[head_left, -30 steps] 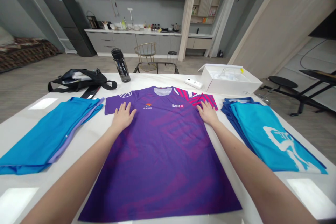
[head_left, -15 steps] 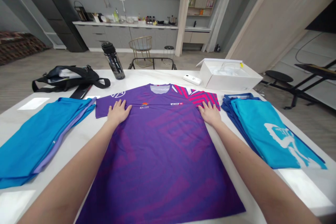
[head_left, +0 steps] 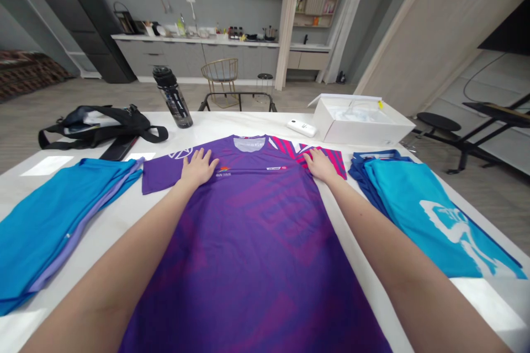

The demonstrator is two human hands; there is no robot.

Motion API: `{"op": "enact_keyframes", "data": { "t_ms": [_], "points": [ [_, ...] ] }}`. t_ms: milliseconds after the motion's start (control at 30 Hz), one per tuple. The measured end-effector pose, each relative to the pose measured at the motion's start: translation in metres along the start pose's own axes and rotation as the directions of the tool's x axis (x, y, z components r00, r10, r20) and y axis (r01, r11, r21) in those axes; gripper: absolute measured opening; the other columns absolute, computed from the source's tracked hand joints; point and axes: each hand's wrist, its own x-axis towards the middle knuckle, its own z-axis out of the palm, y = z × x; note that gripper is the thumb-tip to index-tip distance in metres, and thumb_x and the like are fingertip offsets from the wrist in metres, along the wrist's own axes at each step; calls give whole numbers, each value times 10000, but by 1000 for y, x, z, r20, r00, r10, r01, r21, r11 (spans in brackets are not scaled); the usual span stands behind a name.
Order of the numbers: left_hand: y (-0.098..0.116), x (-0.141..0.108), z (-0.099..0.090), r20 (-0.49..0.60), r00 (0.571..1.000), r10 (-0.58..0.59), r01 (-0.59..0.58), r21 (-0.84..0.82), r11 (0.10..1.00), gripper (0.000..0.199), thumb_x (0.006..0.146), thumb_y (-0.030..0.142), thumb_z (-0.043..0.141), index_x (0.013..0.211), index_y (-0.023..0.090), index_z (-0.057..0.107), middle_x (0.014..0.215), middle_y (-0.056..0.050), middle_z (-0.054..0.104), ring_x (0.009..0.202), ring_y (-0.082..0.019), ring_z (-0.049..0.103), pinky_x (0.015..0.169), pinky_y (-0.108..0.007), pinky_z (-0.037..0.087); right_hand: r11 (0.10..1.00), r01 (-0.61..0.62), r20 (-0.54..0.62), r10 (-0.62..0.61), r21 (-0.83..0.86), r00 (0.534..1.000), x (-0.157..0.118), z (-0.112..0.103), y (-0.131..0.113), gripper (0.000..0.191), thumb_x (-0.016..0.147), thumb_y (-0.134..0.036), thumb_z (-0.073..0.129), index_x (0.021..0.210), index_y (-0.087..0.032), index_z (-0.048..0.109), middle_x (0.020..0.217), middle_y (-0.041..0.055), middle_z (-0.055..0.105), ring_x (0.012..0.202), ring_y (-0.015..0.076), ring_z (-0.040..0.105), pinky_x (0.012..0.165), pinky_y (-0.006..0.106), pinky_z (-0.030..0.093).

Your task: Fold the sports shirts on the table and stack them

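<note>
A purple T-shirt (head_left: pixel 265 242) with pink stripes on one sleeve lies spread on the white table (head_left: pixel 219 119), its collar away from me. Flat on its upper left, beside the white ring logo, rests my left hand (head_left: pixel 199 167), fingers spread. My right hand (head_left: pixel 321 164) lies on the striped shoulder at the right, fingers stretched out. Neither hand grips anything. Folded blue and lilac clothes (head_left: pixel 62 215) lie left of the shirt. To its right is a stack of folded navy and turquoise clothes (head_left: pixel 418 198), the top one bearing a white print.
Along the far side of the table are a black bag (head_left: pixel 103 127), a dark phone (head_left: pixel 118 148), a black bottle (head_left: pixel 174 98), a small white device (head_left: pixel 301 128) and an open white box (head_left: pixel 360 121). A chair back (head_left: pixel 237 96) stands behind the table.
My left hand has slid right and slightly up across the shirt, toward the collar. My right hand has shifted a little up and left. The whole view has moved slightly.
</note>
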Motion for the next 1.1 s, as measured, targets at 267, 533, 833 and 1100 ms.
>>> {"op": "enact_keyframes", "data": {
  "t_ms": [267, 533, 833, 1100],
  "points": [
    [20, 39, 15, 102, 995, 6, 1, -67, 998, 740, 998, 616, 155, 1617, 221, 252, 1692, -118, 170, 1555, -351, 161, 1199, -667, 158, 992, -79, 103, 90, -102, 991, 31, 18, 5, 705, 1016, -627, 201, 1606, -251, 288, 1689, 105, 189, 1530, 382, 164, 1161, 721, 118],
    [77, 62, 9, -116, 986, 118, -123, -42, 991, 600, 1034, 481, 290, 1527, 158, 403, 1610, -175, 365, 1489, -332, 314, 1204, -626, 195, 977, -30, -82, 13, -212, 997, 35, 1, 15, 565, 1049, -445, 211, 1474, -192, 485, 1529, 168, 462, 1365, 348, 390, 1092, 601, 314],
    [232, 135, 6, -125, 854, 505, -514, -56, 856, 365, 1014, 263, 430, 1328, 209, 609, 1283, -134, 623, 1223, -297, 539, 1020, -451, 412, 888, -168, -101, 137, -427, 985, 48, -36, 73, 434, 967, -171, 352, 1240, -133, 686, 1258, 229, 620, 1219, 359, 479, 1016, 557, 332],
    [270, 169, 33, -53, 835, 548, -551, -71, 831, 292, 1009, 220, 408, 1161, 186, 654, 1185, -120, 652, 1109, -247, 597, 948, -373, 440, 858, -131, -82, 104, -497, 991, 48, -41, 89, 462, 974, -107, 279, 1209, -121, 677, 1263, 229, 620, 1195, 326, 510, 955, 456, 396]
  ]
}}
